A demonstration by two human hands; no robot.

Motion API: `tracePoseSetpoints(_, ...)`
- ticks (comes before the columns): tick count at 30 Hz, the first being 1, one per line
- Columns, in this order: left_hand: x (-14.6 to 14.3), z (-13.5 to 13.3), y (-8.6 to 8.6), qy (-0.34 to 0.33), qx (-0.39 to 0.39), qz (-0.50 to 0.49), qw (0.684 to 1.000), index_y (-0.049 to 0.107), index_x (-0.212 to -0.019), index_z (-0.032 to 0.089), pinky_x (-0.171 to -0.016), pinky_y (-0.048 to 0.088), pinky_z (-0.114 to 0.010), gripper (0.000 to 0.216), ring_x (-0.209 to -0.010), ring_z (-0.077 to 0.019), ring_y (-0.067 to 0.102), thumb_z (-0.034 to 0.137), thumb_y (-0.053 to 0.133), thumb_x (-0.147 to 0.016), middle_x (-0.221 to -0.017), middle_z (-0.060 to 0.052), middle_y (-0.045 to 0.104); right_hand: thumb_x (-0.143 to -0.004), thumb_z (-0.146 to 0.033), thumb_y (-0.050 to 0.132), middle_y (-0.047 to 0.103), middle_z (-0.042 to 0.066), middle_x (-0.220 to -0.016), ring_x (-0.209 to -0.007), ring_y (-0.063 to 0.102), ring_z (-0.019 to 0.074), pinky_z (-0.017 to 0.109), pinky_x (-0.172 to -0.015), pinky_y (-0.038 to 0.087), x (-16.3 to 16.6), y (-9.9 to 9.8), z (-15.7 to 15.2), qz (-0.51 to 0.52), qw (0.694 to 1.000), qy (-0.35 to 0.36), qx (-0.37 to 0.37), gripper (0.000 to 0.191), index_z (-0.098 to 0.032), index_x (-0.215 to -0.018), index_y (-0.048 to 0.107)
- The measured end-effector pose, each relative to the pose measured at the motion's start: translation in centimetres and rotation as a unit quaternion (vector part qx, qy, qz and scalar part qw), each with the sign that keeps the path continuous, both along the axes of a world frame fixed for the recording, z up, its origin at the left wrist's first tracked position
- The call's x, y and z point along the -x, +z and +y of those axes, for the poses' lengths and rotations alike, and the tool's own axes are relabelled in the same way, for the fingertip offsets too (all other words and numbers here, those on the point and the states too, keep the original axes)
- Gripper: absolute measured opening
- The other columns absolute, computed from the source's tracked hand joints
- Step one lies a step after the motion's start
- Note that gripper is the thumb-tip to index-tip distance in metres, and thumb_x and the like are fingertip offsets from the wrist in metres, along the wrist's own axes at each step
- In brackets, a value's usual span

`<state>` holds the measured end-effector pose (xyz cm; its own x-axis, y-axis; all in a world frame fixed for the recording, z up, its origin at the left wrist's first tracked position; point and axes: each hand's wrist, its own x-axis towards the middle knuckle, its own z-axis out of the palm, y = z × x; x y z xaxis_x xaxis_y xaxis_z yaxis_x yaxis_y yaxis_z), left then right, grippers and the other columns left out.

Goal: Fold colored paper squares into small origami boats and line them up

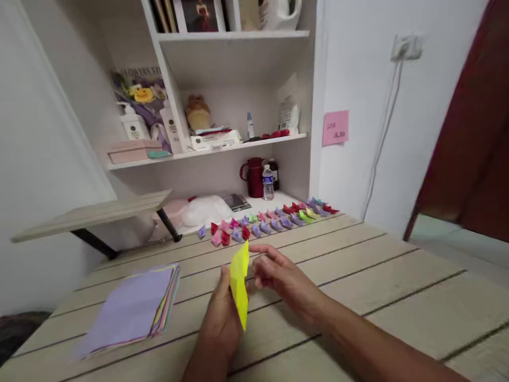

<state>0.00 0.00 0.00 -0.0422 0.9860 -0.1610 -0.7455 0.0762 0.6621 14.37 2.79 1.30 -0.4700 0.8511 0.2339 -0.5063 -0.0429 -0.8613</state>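
A bright yellow sheet of folded paper (239, 281) stands on edge above the tabletop, its lower tip pointing down. My left hand (223, 313) grips it from the left, thumb on the near face and the other fingers hidden behind it. To the right of the paper is my right hand (280, 276), index finger stretched toward the upper edge and the other fingers curled. Whether that fingertip touches the paper, I cannot tell. Past both hands, rows of small folded paper boats (256, 229) in red, pink, purple and green line the table's back.
On the left lies a stack of coloured paper (131, 305), purple on top. A small raised wooden shelf (95, 212) on black legs stands behind it. A red jug (254, 178) and a water bottle (268, 183) stand in the white shelving (234, 36) at the back.
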Motion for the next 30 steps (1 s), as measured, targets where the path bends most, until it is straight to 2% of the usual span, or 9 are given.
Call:
tracePoseSetpoints(5,0.1,0.5,-1.2,-0.037,-0.016,0.002,0.999,0.07,-0.1,0.012,-0.079,0.057,-0.028,0.027,-0.076,-0.0158,0.07,0.036,0.06,-0.092,-0.082,-0.006,0.073,-0.075,-0.037,0.083,0.058,-0.002,-0.087,-0.072,0.059,0.0121,0.026,-0.068,0.047,1.1,-0.3,-0.3,-0.001,0.999,0.029,-0.042,0.054,-0.025,-0.121,0.056)
tracePoseSetpoints(8,0.1,0.6,-1.3,-0.067,-0.024,0.011,0.997,0.069,-0.106,0.011,-0.083,0.056,-0.033,0.033,-0.085,-0.0203,0.071,0.039,0.056,-0.094,-0.087,-0.009,0.074,-0.063,-0.028,0.09,0.055,-0.002,-0.1,-0.072,0.058,0.01,0.025,-0.065,0.048,1.3,-0.6,-0.3,-0.001,0.999,0.034,-0.032,0.073,-0.031,-0.126,0.053)
tracePoseSetpoints(10,0.0,0.6,-1.1,-0.081,-0.029,0.017,0.996,0.068,-0.11,0.011,-0.087,0.055,-0.035,0.036,-0.089,-0.0219,0.071,0.041,0.056,-0.093,-0.091,-0.01,0.075,-0.063,-0.025,0.09,0.052,-0.002,-0.104,-0.072,0.058,0.009,0.024,-0.065,0.049,1.3,-0.8,-0.3,-0.003,0.999,0.034,-0.019,0.078,-0.034,-0.13,0.05)
tracePoseSetpoints(14,-0.2,0.4,-0.7,-0.092,-0.036,0.027,0.995,0.064,-0.122,0.012,-0.095,0.052,-0.037,0.044,-0.099,-0.0238,0.07,0.044,0.055,-0.093,-0.101,-0.013,0.075,-0.066,-0.023,0.087,0.05,-0.002,-0.106,-0.073,0.059,0.0076,0.024,-0.066,0.051,1.1,-0.8,-0.2,-0.007,0.999,0.034,-0.014,0.074,-0.035,-0.13,0.051)
tracePoseSetpoints(18,-0.3,0.3,-0.8,-0.094,-0.042,0.037,0.994,0.061,-0.128,0.015,-0.097,0.051,-0.038,0.045,-0.103,-0.0243,0.069,0.044,0.056,-0.093,-0.107,-0.012,0.075,-0.064,-0.018,0.087,0.047,-0.002,-0.113,-0.081,0.061,0.0102,0.023,-0.065,0.054,1.1,-1.0,-0.1,-0.012,0.999,0.038,-0.03,0.08,-0.039,-0.131,0.049)
tracePoseSetpoints(24,-0.3,0.4,-1.3,-0.081,-0.053,0.044,0.994,0.064,-0.122,0.011,-0.098,0.051,-0.039,0.05,-0.107,-0.026,0.067,0.049,0.059,-0.09,-0.108,-0.014,0.074,-0.068,-0.013,0.075,0.049,-0.001,-0.109,-0.076,0.057,0.0093,0.021,-0.063,0.049,1.3,-1.0,-0.2,-0.017,0.999,0.011,-0.032,0.071,-0.034,-0.13,0.048)
tracePoseSetpoints(30,-0.5,0.4,-1.4,-0.05,-0.068,0.07,0.994,0.068,-0.116,0.012,-0.095,0.052,-0.037,0.048,-0.106,-0.0261,0.068,0.048,0.067,-0.085,-0.106,-0.013,0.075,-0.065,-0.011,0.068,0.052,-0.001,-0.108,-0.075,0.054,0.0094,0.021,-0.064,0.045,1.2,-0.4,-0.4,-0.042,0.998,-0.024,-0.033,0.071,-0.031,-0.13,0.048)
